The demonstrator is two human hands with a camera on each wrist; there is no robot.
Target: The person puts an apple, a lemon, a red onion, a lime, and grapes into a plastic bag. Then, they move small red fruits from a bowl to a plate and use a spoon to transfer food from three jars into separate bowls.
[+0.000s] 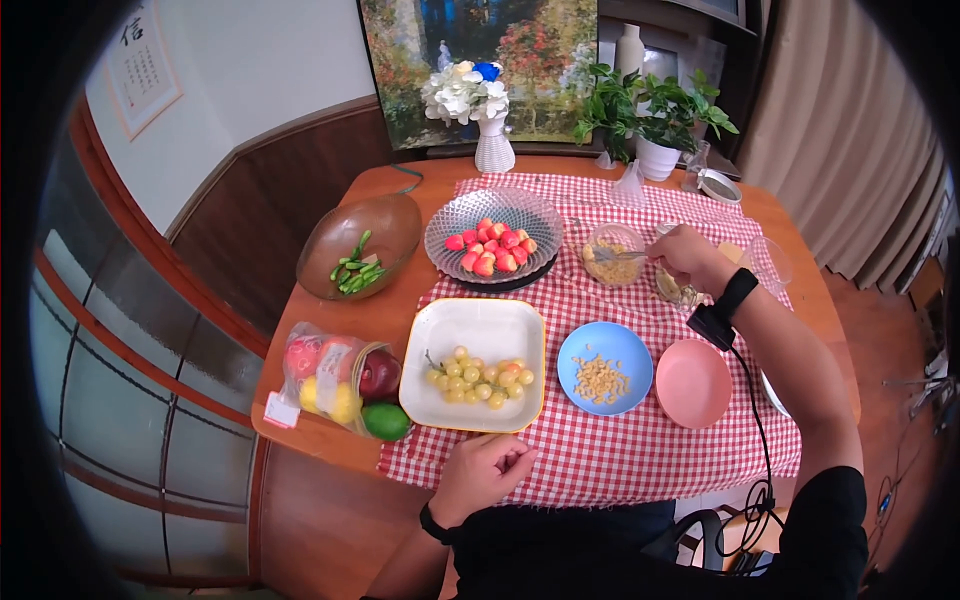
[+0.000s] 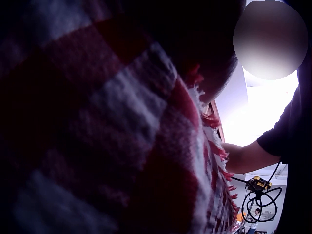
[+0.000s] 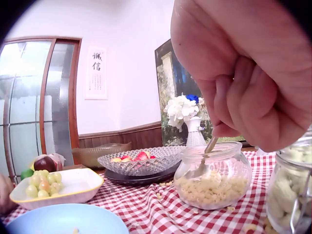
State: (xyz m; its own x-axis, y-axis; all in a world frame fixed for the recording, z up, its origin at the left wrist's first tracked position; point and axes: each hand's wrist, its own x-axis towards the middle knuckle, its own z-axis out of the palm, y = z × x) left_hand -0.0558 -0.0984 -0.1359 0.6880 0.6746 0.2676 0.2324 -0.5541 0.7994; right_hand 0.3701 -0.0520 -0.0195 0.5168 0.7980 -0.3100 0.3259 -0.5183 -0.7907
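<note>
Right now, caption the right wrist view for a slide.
Right hand holding a utensil in a jar of pasta, blue plate at lower left.

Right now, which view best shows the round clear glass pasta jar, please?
The right wrist view, where the jar appears large, side-on. Head shows it smaller, from above; left wrist does not show it.

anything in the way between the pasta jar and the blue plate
Nothing visible stands between the jar and the plate, just cloth with stray pasta near the jar. The right hand has the spoon inside the jar, so it must first clear the rim.
</note>
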